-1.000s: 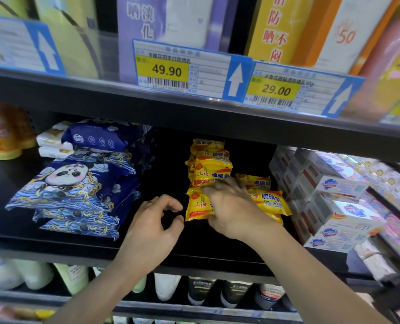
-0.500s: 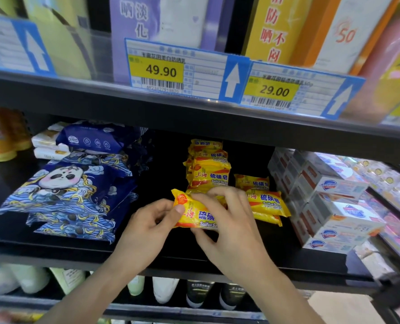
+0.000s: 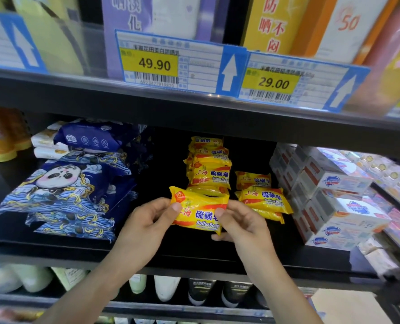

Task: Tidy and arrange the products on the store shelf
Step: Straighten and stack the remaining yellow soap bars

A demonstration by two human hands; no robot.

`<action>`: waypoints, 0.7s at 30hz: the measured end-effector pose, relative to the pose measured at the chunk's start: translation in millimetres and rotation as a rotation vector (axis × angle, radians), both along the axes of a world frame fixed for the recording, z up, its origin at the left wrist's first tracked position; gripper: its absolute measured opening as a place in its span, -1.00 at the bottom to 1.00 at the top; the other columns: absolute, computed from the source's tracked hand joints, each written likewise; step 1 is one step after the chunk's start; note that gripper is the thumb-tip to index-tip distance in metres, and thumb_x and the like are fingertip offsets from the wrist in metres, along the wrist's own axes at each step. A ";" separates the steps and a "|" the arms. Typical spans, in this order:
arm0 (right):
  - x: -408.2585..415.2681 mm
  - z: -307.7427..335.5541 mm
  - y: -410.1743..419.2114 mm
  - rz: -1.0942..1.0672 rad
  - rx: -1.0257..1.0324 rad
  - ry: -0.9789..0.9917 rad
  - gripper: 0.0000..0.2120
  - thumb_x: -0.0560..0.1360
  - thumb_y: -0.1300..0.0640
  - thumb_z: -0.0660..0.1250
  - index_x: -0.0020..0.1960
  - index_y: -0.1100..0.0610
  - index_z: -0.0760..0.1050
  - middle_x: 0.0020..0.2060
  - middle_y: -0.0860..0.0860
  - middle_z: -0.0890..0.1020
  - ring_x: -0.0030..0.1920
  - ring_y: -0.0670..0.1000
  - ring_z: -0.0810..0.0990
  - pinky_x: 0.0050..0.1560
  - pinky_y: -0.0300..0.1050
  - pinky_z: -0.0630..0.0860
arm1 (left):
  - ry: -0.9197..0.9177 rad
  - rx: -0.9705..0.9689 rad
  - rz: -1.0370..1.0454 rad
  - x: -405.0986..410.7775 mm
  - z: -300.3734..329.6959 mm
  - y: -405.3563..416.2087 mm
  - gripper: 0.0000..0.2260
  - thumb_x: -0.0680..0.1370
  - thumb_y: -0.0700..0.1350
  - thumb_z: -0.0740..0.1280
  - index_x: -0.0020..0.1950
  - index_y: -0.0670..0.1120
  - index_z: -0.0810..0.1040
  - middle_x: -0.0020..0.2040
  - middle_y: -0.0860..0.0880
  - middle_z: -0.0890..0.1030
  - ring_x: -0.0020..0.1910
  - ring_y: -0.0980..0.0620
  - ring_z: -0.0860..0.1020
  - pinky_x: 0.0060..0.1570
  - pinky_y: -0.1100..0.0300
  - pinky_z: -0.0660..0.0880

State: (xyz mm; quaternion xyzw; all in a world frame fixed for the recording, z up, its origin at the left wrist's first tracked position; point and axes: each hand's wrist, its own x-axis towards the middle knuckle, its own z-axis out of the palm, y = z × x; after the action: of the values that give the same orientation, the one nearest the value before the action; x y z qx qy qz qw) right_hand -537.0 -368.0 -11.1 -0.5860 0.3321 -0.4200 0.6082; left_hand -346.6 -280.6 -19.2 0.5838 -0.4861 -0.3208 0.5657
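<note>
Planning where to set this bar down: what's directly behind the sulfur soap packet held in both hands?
Behind the held packet stands a stack of matching yellow soap bars running back into the shelf. The left hand, right hand and packet hide the stack's bottom.

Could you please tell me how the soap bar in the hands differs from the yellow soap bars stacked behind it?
The held soap bar is off the shelf, pinched by the left hand and right hand; the stacked soap bars rest piled, untouched. The held one tilts; the stack lies flatter. Both share yellow Sulfur Soap wrappers.

bare shelf [image 3: 161,174] gap between wipes [image 3: 63,190], soaps [image 3: 208,174]
</note>
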 end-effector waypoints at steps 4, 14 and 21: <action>-3.9 -2.4 -2.0 -0.049 0.068 -0.050 -0.69 0.44 0.04 0.46 0.14 0.14 0.66 -0.01 0.10 0.75 -0.01 0.08 0.73 -0.26 -0.13 0.67 | -0.025 0.000 0.006 2.9 -2.2 -0.6 -0.72 0.69 0.09 0.19 0.17 0.10 0.68 0.07 0.07 0.74 0.14 0.11 0.66 0.27 0.06 0.46; -4.0 1.1 -6.1 -0.007 0.176 -0.098 -0.57 0.40 -0.01 0.47 0.16 0.24 0.62 0.00 0.14 0.75 -0.01 0.09 0.74 -0.25 -0.17 0.65 | -0.120 -0.149 0.032 9.2 -8.0 1.9 -0.21 0.59 -0.55 0.18 0.43 0.35 0.41 0.39 0.22 0.51 0.39 0.08 0.53 0.27 0.03 0.52; -3.6 7.2 -5.5 0.041 0.180 -0.068 -0.59 0.40 -0.03 0.46 0.17 0.16 0.66 -0.01 0.13 0.76 0.00 0.11 0.76 -0.20 -0.15 0.68 | -0.333 -0.204 0.009 5.2 -8.7 1.2 -0.24 0.49 -0.46 0.47 0.40 0.32 0.50 0.46 0.23 0.40 0.47 0.12 0.40 0.24 0.38 0.47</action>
State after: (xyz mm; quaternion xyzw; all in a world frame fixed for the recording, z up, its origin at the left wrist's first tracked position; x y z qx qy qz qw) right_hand -540.6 -373.6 -3.9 -0.5209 0.3356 -0.3957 0.6778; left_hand -341.5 -279.4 -27.9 0.5704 -0.6005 -0.1663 0.5351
